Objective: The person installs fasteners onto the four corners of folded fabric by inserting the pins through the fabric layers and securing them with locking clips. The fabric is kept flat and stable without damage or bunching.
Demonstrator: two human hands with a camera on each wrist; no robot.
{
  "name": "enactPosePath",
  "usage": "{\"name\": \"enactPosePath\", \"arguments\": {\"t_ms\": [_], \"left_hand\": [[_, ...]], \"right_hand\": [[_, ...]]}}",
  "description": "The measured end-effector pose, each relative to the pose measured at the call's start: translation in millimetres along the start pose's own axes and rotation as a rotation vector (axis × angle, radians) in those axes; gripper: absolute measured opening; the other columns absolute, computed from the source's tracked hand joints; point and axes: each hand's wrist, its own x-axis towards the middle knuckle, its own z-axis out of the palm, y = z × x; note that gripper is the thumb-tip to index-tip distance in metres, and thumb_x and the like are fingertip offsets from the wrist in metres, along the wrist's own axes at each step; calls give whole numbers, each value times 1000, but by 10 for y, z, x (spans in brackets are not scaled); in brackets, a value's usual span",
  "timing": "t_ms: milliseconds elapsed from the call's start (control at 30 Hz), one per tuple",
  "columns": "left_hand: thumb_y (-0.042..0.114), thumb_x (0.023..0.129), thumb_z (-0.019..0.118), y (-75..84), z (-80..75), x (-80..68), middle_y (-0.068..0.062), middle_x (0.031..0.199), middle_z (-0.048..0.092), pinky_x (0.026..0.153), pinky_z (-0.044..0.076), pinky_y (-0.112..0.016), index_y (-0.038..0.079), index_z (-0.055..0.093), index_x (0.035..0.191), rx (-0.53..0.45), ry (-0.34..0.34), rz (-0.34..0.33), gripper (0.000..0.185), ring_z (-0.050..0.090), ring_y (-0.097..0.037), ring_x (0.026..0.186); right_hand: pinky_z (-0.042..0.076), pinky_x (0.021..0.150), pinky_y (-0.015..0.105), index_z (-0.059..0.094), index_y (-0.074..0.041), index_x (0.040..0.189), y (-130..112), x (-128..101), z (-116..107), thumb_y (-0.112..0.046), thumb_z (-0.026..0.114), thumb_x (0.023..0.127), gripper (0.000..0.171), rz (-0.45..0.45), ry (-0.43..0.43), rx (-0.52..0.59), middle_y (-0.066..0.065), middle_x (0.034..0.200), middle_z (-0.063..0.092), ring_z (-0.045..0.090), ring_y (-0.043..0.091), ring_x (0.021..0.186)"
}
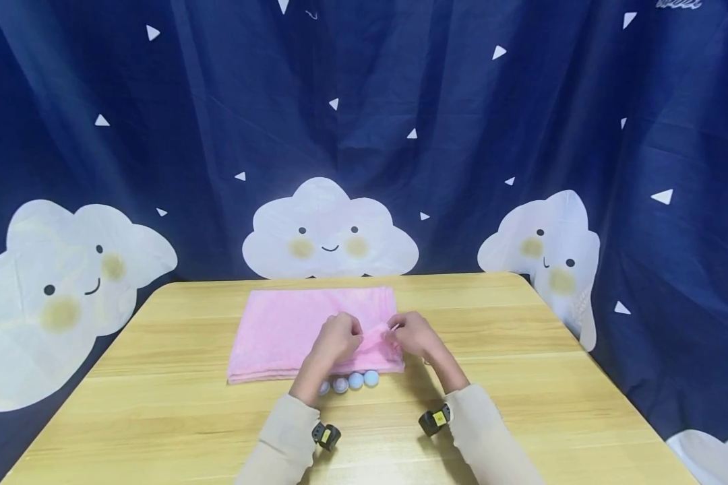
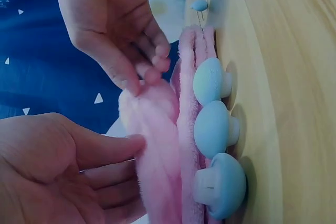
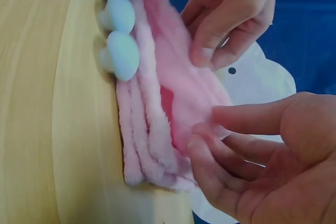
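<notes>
Both forearms reach in from the bottom of the frame, hands meeting mid-frame over a wooden bench (image 1: 522, 404) in front of a navy cloud curtain (image 1: 461, 135). Left hand (image 1: 338, 339) and right hand (image 1: 414, 335) each pinch the top layer of the folded pink towel (image 1: 279, 330), with blue mushroom-shaped pegs (image 1: 355, 380) along its near edge.

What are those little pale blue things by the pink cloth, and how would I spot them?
Find the wooden table in front of the blue cloud curtain, then the folded pink towel at its middle. Along the towel's near edge, just below the left hand and right hand, sits a row of mushroom-shaped knobs, the only pale blue, rounded things there.
</notes>
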Motion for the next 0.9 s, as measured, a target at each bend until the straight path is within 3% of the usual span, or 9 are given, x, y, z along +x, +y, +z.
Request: {"name": "enactPosePath", "arguments": {"t_ms": [200,400,600,700,800,900], "left_hand": [[4,84,74,31,36,23,-10,88,75,74,56,-38,5,77,98,-84,-40,-41,14,67,-24,82],[14,86,79,46,69,29,-7,85,77,76,53,-39,9,79,91,-121,29,-51,7,67,-22,81],[13,84,81,49,71,27,-3,79,76,76,52,-38,8,79,85,-145,64,-34,5,64,-18,77],[12,84,80,47,68,31,-3,79,75,76,52,-38,8,79,85,-151,65,-34,5,63,-18,76],[12,85,79,41,59,35,-3,78,74,76,53,-37,8,79,85,-161,73,-42,4,63,-18,75],[12,86,79,31,44,41,-4,79,74,76,54,-37,8,78,85,-165,89,-44,5,64,-18,75]], "right_hand": [[55,69,32,73,4,96,-6,20,-5,-1,65,87,13,13,39,133,12,84,69,66,23,77],[58,74,40,71,4,94,-1,33,4,-1,66,88,10,18,29,179,14,83,70,67,24,77],[58,73,39,71,5,93,-14,21,0,-1,65,88,10,14,20,182,17,84,70,66,23,76],[59,72,38,71,7,100,-37,6,-30,-1,63,90,15,17,17,182,19,85,69,66,23,75],[59,68,36,70,8,107,-53,-5,-100,-3,61,94,20,14,45,141,20,84,69,66,24,72],[56,62,30,70,7,105,-56,-21,-207,-6,61,96,18,11,102,49,18,79,69,66,24,68]]}}
